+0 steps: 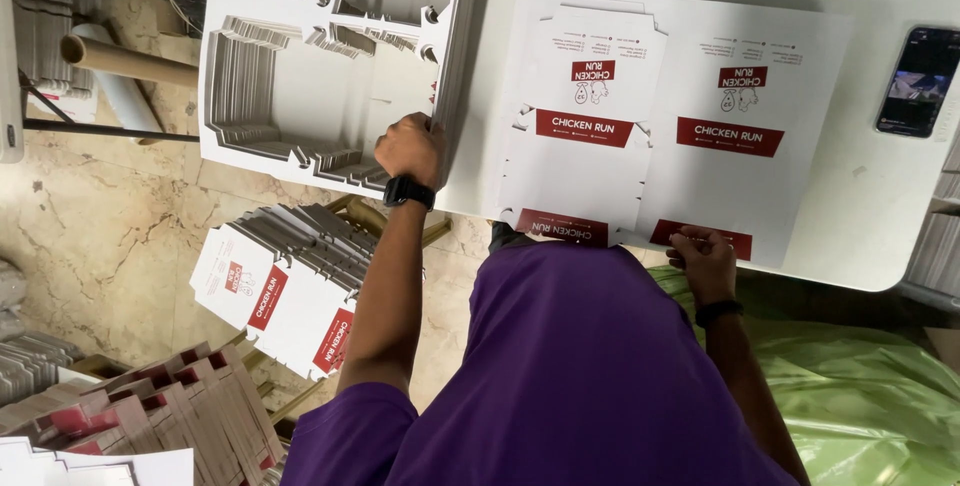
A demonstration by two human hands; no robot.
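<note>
I am counting two hands, my left hand and right hand, two box blanks printed on one white sheet, one phone at upper right, and one cardboard tube at upper left.

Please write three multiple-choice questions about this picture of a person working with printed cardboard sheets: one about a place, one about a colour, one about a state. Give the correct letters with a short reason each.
1. Where does the phone lie?
A. on the floor
B. on the white table, right of the printed sheet
C. in a hand

2. What colour are the bands on the printed sheet?
A. red
B. blue
C. green

3. What is the left hand doing?
A. hanging free
B. holding a cup
C. closed on the edge of the stack of cut-out sheets

Answers:
1 B, the phone rests near the table's right edge.
2 A, the bands are red on white.
3 C, its fingers curl over the stack's edge, while the right hand presses the near edge of the printed sheet.
</note>
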